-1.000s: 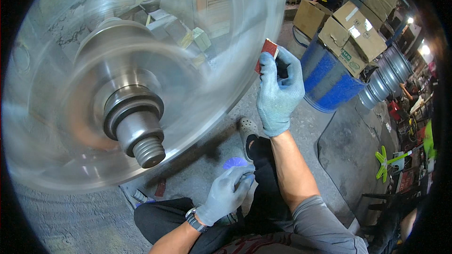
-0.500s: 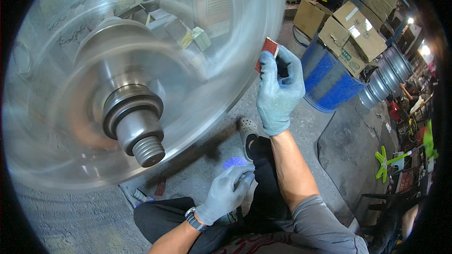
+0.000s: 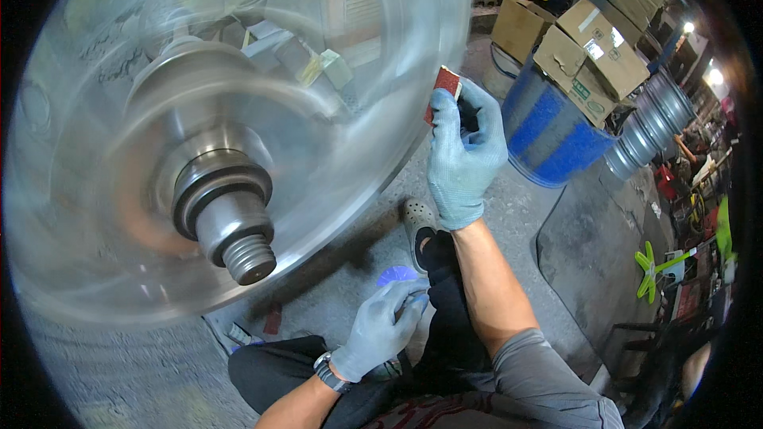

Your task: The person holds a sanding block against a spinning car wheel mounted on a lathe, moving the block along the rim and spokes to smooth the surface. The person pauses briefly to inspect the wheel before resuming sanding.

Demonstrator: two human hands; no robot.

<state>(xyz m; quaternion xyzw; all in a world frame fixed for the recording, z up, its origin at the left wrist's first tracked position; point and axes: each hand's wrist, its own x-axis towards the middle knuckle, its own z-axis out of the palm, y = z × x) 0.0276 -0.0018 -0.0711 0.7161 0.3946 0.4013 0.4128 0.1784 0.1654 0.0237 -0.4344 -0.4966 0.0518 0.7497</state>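
A large metal wheel (image 3: 326,214) spins in a blur at my left, mounted on a steel spindle with a threaded end (image 3: 250,260). My right hand (image 3: 467,147), in a grey-blue glove, pinches a red sandpaper piece with a pale edge (image 3: 446,81) between thumb and fingers. The sandpaper is at the wheel's right edge; whether it touches the metal I cannot tell. Low over my leg, my gloved left hand (image 3: 383,322) has its fingers curled toward the thumb, and anything inside them is hidden. A purple disc (image 3: 396,275) lies just beyond it on the floor.
Behind the wheel are several small blocks (image 3: 337,69). At the right stand a blue drum (image 3: 528,143) topped with cardboard boxes (image 3: 602,48), a stack of metal rims (image 3: 652,127) and a dark mat (image 3: 592,254). A green fan (image 3: 648,272) is farther right. Other people sit in the background.
My right hand and the sandpaper have shifted slightly left, closer in over the wheel's edge. The wheel keeps spinning. My left hand stays in nearly the same place.
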